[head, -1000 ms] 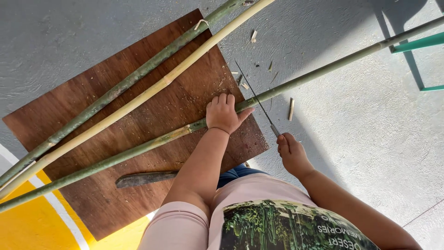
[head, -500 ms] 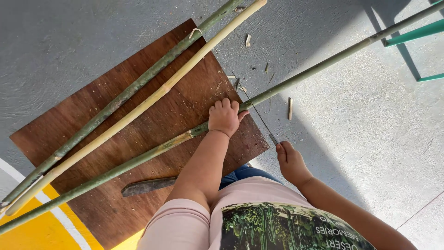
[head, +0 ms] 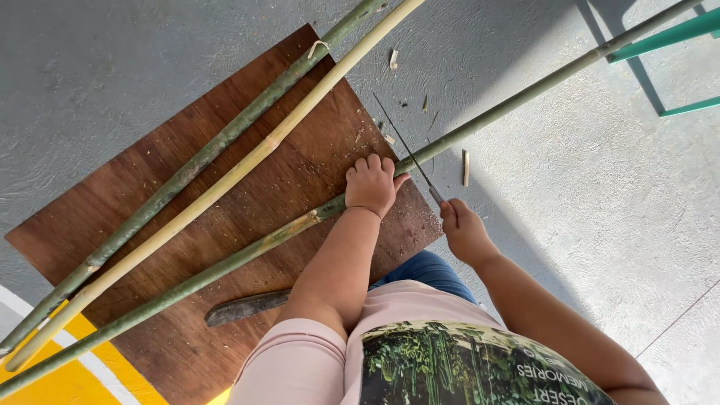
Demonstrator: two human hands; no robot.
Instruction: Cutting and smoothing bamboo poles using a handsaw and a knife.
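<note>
Head view looks straight down at a person sitting over a brown board [head: 225, 195] on a grey floor [head: 112, 67].

The left hand [head: 373, 185] is closed over a long green pole [head: 517, 101]. It presses the pole down near the edge of the board. The pole runs from the bottom left corner, across the board, under the hand, and up to the top right.

The right hand [head: 463, 231] is shut around the handle of a thin saw [head: 405, 148]. The handle is hidden inside the fist. The blade sticks up and to the left from the hand. It crosses the green pole just beside the left hand, on the right of it, where the pole leaves the board.

Two more poles lie on the board, well apart from the hands. One is a yellow pole [head: 247, 161] and one is a mossy pole [head: 195, 165]. They lie side by side and touch along much of their length.

A dark knife [head: 244, 307] lies flat on the board near the person's left arm. No hand touches it.

Little chips [head: 465, 166] lie on the floor near the saw. Sawdust [head: 352, 142] is on the board by the left hand.

A teal frame [head: 667, 34] stands in the top right corner. A yellow patch [head: 60, 379] is on the floor at the bottom left.
</note>
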